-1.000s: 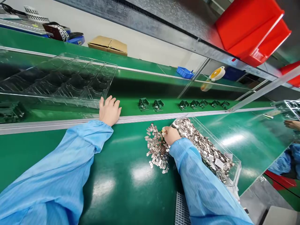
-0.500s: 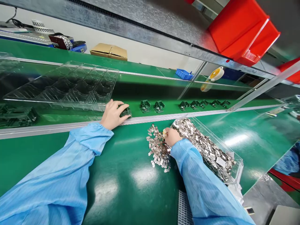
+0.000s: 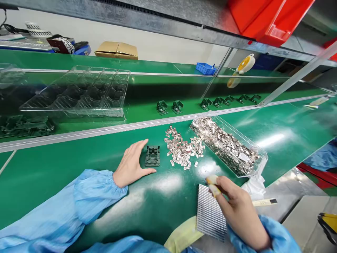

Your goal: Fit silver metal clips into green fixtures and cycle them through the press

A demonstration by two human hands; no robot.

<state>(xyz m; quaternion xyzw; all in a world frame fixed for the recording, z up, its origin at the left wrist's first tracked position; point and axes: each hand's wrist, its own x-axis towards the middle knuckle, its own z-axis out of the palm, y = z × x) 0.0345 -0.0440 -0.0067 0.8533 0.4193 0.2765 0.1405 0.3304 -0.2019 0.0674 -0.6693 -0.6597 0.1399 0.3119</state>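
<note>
My left hand (image 3: 133,163) rests on the green bench, thumb and fingers spread apart. Beside it, near the gap between thumb and fingers, lies a dark green plastic housing (image 3: 152,156). My right hand (image 3: 235,203) wears pale yellowish finger cots on thumb and index finger, which come together in a pinch; whatever may be between them is too small to make out. Beneath those fingertips is a grey gridded block of small metal pieces (image 3: 210,211). A loose pile of small shiny metal clips (image 3: 181,149) lies between the hands, further back.
A clear tray (image 3: 263,161) full of metal clips stands at right. Several more dark green housings (image 3: 178,106) line the ledge behind the metal strip, near a clear moulded tray (image 3: 76,91). A red bin (image 3: 268,21) sits on the overhead shelf.
My left hand has come forward off the ledge, and the housing now lies on the bench beside it. My right hand has moved from the clip pile toward me, over the gridded block.
</note>
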